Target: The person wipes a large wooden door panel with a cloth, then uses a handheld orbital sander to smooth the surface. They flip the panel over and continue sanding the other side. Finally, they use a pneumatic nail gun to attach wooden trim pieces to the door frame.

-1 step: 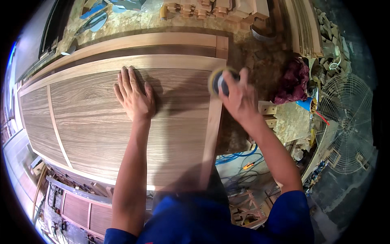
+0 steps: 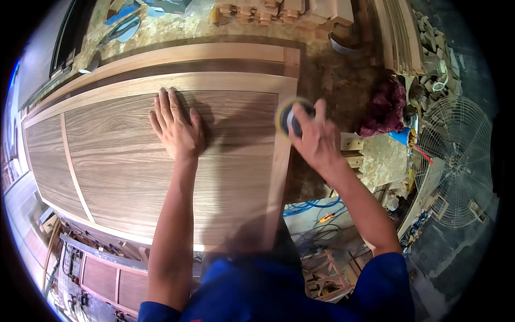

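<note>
A framed wooden panel (image 2: 236,155) with brown wavy grain and paler rails lies in front of me. My left hand (image 2: 177,129) rests flat on its upper middle, fingers stretched out and holding nothing. At the panel's right end, my right hand (image 2: 316,131) grips a round sander (image 2: 289,119), which has a dark top and a yellowish rim blurred by motion. The sander sits over the pale right-hand rail (image 2: 280,166) and overhangs its outer edge. My palm and fingers partly cover its top.
Behind the panel lies another wooden frame (image 2: 214,52). Cut wood pieces (image 2: 284,12) are piled at the far side. To the right are a crumpled maroon cloth (image 2: 389,104), a blue can (image 2: 401,137) and a wire fan guard (image 2: 455,161). Blue hoses (image 2: 311,207) hang below the bench.
The sander and my right hand have shifted slightly toward me along the right-hand rail. My left hand stays in place on the panel.
</note>
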The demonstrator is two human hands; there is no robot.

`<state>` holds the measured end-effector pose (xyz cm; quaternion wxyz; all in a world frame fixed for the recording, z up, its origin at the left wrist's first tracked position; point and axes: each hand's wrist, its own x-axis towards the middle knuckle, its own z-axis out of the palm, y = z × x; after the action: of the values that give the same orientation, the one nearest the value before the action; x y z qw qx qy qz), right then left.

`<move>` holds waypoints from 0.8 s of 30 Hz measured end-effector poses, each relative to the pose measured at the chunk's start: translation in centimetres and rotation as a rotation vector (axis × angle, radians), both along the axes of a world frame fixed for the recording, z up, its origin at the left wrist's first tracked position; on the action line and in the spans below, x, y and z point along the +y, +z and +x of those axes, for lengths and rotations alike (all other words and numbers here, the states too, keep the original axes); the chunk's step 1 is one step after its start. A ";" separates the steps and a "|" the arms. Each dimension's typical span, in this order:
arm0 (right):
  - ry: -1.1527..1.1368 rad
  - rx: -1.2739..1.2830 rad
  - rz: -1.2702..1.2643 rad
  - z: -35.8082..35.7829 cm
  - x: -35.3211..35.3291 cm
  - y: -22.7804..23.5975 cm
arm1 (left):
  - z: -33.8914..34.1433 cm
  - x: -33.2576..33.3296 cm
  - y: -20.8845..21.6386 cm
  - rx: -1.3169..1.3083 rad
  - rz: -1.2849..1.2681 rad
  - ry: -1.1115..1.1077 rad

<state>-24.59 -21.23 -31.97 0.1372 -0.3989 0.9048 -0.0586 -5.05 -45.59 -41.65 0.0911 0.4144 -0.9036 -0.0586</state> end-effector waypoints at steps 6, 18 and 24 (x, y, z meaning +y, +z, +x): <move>0.004 0.063 -0.115 -1.8 0.2 -0.2 | -0.2 -0.1 0.1 -0.009 -0.009 -0.002; -0.017 0.036 -0.099 -2.9 -1.0 -0.8 | -0.2 -0.1 0.0 0.007 -0.024 -0.021; 0.109 -0.002 0.017 1.6 3.3 0.1 | -0.1 -0.1 0.1 -0.034 -0.021 -0.007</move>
<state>-23.03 -17.96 -31.88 0.1443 -0.4462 0.8821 -0.0438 -5.20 -45.73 -41.57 0.0796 0.4111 -0.9071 -0.0425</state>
